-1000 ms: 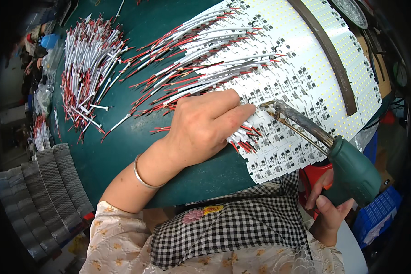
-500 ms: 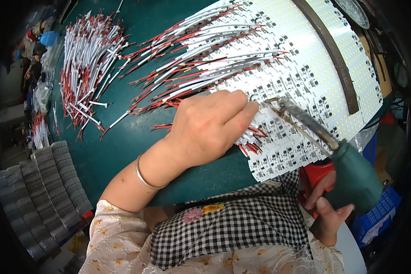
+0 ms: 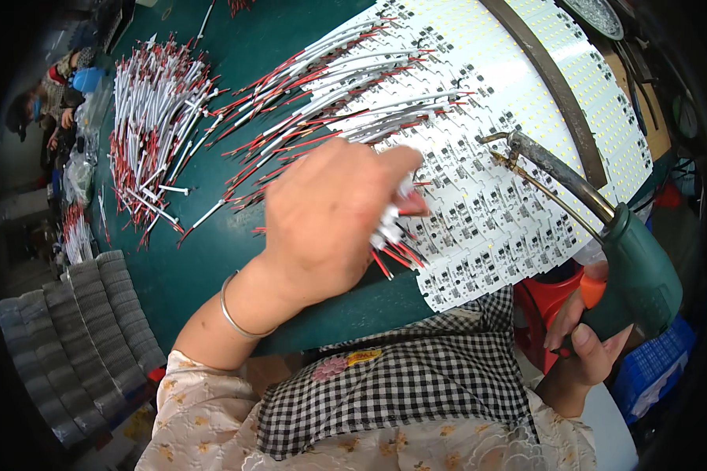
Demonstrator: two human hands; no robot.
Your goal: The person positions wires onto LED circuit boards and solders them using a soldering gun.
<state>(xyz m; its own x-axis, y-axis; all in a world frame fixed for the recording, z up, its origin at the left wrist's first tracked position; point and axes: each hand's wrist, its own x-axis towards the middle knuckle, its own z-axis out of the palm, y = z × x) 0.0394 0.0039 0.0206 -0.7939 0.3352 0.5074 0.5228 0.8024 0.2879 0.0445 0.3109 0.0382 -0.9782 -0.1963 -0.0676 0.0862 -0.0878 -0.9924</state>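
Observation:
My left hand (image 3: pixel 322 212) is closed around a bundle of short white wires (image 3: pixel 386 231) with red and black ends, over the near-left edge of a sheet of white LED circuit boards (image 3: pixel 487 243). Its fingers are slightly blurred. My right hand (image 3: pixel 593 357) grips a green-handled soldering gun (image 3: pixel 640 271) with an orange trigger. The gun's bent metal tip and thin feed tube hang over the boards, apart from my left hand. Several rows of wires (image 3: pixel 353 102) lie with one end across the boards and the other over the green table.
A large heap of white and red wires (image 3: pixel 153 133) lies on the green table (image 3: pixel 236 228) at left. A dark curved bar (image 3: pixel 554 74) rests across the boards. Stacked grey strips (image 3: pixel 78 337) stand at lower left. A blue basket (image 3: pixel 656 361) sits at lower right.
My left hand has drawn back to the left with the wire bundle. My right hand has shifted the soldering gun to the right, moving its tip up and away from my left fingers.

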